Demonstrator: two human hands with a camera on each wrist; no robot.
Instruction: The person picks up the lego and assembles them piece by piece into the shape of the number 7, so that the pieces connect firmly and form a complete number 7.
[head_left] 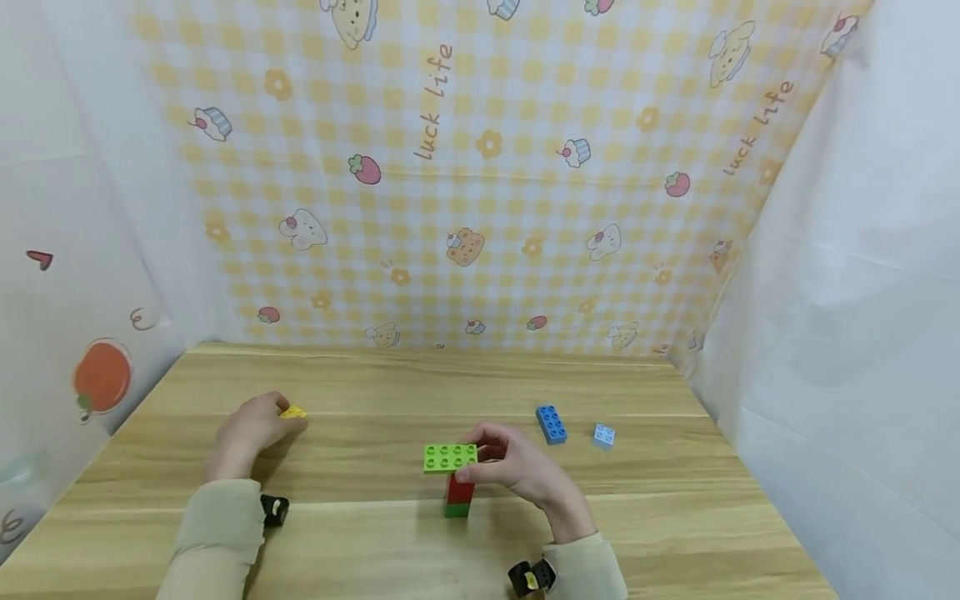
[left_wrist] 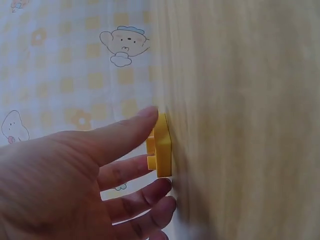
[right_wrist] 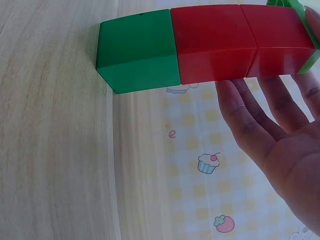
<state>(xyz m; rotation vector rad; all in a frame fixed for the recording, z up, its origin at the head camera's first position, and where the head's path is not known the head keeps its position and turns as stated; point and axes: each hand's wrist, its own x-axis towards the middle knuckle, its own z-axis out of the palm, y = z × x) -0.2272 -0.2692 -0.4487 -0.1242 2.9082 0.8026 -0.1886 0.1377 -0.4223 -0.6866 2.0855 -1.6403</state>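
Brick stack [head_left: 460, 489] on wd tbl [head_left: 360, 533], ylw-chk backdrop [head_left: 510, 200]

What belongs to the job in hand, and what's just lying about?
Job:
yellow studded plastic brick in left hand
lime rectangular plastic brick in right hand
two red plastic blocks
green plastic block

Apparently lying about:
blue rectangular plastic brick
light blue square plastic brick

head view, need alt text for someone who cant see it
A person's right hand holds the right end of a flat lime-green plastic brick topping a narrow red-and-green plastic stack. The left hand pinches a small yellow plastic brick; on the pale wooden table, at right, lie a rectangular blue plastic brick and a smaller light-blue one.
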